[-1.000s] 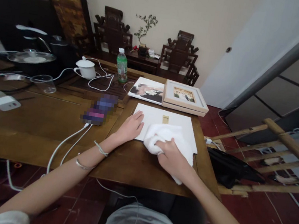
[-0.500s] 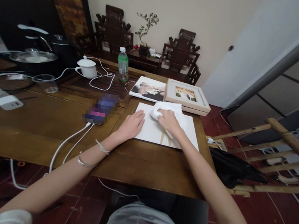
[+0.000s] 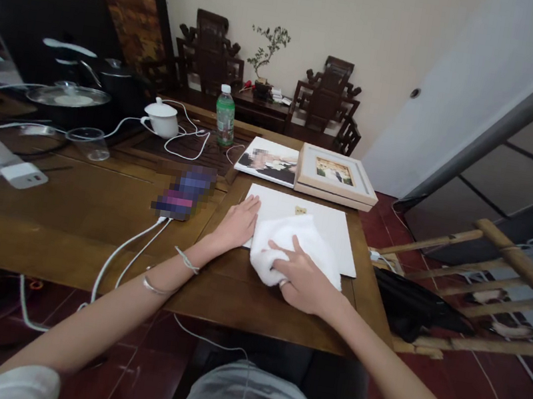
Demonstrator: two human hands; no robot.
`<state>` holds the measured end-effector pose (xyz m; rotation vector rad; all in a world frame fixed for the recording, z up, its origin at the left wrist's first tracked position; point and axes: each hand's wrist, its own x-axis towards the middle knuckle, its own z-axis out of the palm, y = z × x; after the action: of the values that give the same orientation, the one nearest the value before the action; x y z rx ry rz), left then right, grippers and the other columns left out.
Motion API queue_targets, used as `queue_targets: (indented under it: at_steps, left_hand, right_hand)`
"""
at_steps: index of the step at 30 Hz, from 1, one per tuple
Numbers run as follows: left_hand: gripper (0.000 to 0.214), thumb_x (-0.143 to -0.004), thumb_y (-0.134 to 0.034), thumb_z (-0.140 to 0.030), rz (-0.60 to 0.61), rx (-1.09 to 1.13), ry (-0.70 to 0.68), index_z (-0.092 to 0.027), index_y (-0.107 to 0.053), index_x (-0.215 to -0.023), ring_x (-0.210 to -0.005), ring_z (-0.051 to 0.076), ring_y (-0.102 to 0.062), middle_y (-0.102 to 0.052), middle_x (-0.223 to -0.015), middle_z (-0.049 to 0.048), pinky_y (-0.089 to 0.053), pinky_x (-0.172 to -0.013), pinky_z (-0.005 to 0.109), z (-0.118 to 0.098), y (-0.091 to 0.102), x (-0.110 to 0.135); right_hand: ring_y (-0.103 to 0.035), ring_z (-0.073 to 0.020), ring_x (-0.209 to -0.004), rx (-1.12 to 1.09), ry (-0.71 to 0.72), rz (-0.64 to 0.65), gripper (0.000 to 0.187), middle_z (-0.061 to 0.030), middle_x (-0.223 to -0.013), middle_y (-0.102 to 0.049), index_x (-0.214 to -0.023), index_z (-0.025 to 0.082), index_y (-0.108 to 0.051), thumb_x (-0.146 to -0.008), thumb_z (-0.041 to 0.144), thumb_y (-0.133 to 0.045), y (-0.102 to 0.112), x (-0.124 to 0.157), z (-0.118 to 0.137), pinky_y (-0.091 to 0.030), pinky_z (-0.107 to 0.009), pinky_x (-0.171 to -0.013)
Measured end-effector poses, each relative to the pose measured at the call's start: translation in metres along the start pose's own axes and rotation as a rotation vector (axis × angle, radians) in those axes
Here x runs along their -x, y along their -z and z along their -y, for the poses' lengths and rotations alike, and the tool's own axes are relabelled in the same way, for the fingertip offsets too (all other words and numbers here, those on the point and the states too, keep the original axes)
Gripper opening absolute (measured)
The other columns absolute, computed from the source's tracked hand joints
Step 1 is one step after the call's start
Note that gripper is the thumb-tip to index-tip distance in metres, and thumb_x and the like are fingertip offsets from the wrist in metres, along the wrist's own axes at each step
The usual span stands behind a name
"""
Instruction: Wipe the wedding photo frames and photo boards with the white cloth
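A flat white panel (image 3: 339, 231) lies on the wooden table, with a small gold-coloured fitting (image 3: 300, 211) on its face. My left hand (image 3: 237, 223) rests flat on the panel's left edge, fingers stretched out. In my right hand (image 3: 308, 283) is a bunched white towel (image 3: 322, 245), pressed over the panel's near part and hanging past its near edge. The towel hides much of the panel's lower half. Just behind lie a photo print (image 3: 273, 160) and a light wooden picture frame (image 3: 363, 191) with a photo in it.
To the left are a phone (image 3: 184, 193) with white cables, a clear plastic cup (image 3: 89, 143), a white lidded mug (image 3: 162, 119) and a green bottle (image 3: 225, 119). A lidded pan (image 3: 67, 99) stands farther left. Right of the table is a bamboo rack (image 3: 523, 267).
My right hand has drawn the towel towards me, from the panel's far edge to its near edge, and the towel is spread wider. My left hand stays on the panel's left edge.
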<state>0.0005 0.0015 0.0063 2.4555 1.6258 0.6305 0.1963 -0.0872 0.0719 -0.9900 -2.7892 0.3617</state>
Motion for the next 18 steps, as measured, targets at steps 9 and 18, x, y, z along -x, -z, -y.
queue_targets:
  at_steps: [9, 18]
  left_hand:
    - [0.043, -0.091, -0.032, -0.017, -0.019, -0.021, -0.030, -0.007, -0.042, -0.132, -0.136, 0.024, -0.030, -0.039, -0.144, 0.0160, -0.033, -0.107, 0.041, 0.005, -0.004, -0.001]
    - [0.046, -0.096, -0.025, -0.030, -0.068, 0.254, 0.052, -0.008, -0.047, -0.130, -0.136, 0.023, -0.032, -0.042, -0.142, 0.0148, -0.027, -0.111, 0.042, 0.002, -0.001, -0.003]
  right_hand:
    - [-0.062, -0.0228, -0.078, 0.017, -0.203, -0.130, 0.028, -0.0047, -0.079, -0.068, -0.074, 0.018, -0.059, -0.067, 0.005, -0.036, 0.017, -0.046, -0.063, -0.028, -0.040, -0.103]
    - [-0.058, -0.0284, -0.101, 0.191, -0.341, -0.171, 0.034, -0.0147, -0.103, -0.067, -0.098, 0.013, -0.062, -0.075, 0.010, -0.037, 0.005, -0.103, -0.067, -0.027, -0.049, -0.099]
